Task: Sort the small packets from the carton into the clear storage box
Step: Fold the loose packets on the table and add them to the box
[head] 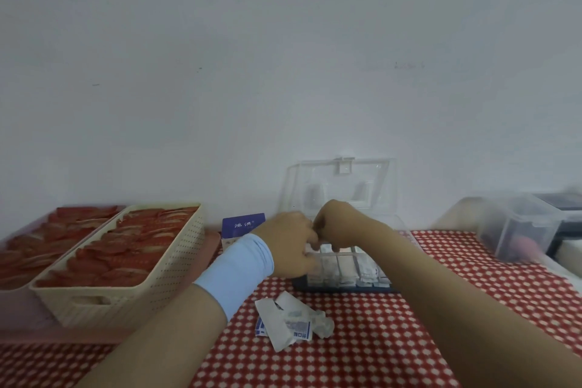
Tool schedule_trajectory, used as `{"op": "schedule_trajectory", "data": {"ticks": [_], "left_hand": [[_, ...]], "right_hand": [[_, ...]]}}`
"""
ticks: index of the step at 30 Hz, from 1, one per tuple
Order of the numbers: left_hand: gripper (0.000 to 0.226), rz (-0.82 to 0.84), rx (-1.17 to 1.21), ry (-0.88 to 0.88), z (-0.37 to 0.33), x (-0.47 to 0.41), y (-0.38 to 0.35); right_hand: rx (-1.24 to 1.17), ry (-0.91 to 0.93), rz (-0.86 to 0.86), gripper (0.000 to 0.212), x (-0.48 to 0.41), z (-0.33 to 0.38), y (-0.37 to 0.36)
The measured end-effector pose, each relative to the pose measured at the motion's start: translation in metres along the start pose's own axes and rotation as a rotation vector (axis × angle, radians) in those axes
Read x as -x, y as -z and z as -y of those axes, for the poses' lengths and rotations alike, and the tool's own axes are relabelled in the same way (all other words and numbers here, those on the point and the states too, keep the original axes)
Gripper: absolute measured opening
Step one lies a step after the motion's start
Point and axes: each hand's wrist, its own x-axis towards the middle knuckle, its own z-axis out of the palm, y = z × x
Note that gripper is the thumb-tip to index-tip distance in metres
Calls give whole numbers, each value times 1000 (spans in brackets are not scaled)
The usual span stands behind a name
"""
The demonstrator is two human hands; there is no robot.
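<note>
The clear storage box [390, 282] sits at the middle of the table with its lid [341, 186] raised against the wall. Rows of small white packets [346, 268] stand upright inside it. My left hand [291, 242] and my right hand [340, 224] meet over the box's back left part, fingers curled and touching each other; what they pinch is hidden. A blue and white carton [242, 225] stands just left of my left hand. Several loose, crumpled white packets [291, 323] lie on the cloth in front of the box.
Two baskets filled with red sachets, a cream one [132, 302] and a pink one [19, 299], take up the left side. At the right stands a blurred clear tub [519, 227] on a raised surface. A red and white checked cloth [393, 340] covers the table.
</note>
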Motion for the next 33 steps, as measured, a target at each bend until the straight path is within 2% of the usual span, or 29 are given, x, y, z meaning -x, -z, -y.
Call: {"op": "schedule_trajectory", "data": {"ticks": [3,6,10,13,17,20,25,30,33], "left_hand": [[27,-195,178,36,8,14,6],[21,-267,318,146,10,31,10],[25,-152,295,274,5,52,5],[35,57,156,320,1,63,-9],[57,285,158,334,5,76,-30],[64,268,186,368,10,78,-39],[58,230,214,415,18,78,-46],[51,230,237,446,22,81,-52],[40,210,255,441,24,83,-53]], "right_hand": [[-179,35,-121,21,16,-3,17],[-330,71,-191,16,39,5,27],[-386,156,-90,11,72,26,19],[-234,143,58,10,84,41,-8],[11,42,146,32,86,51,-47],[68,8,146,46,86,54,-60],[120,23,123,57,83,60,-64],[85,130,138,36,88,61,-66],[52,134,159,40,90,60,-67]]}}
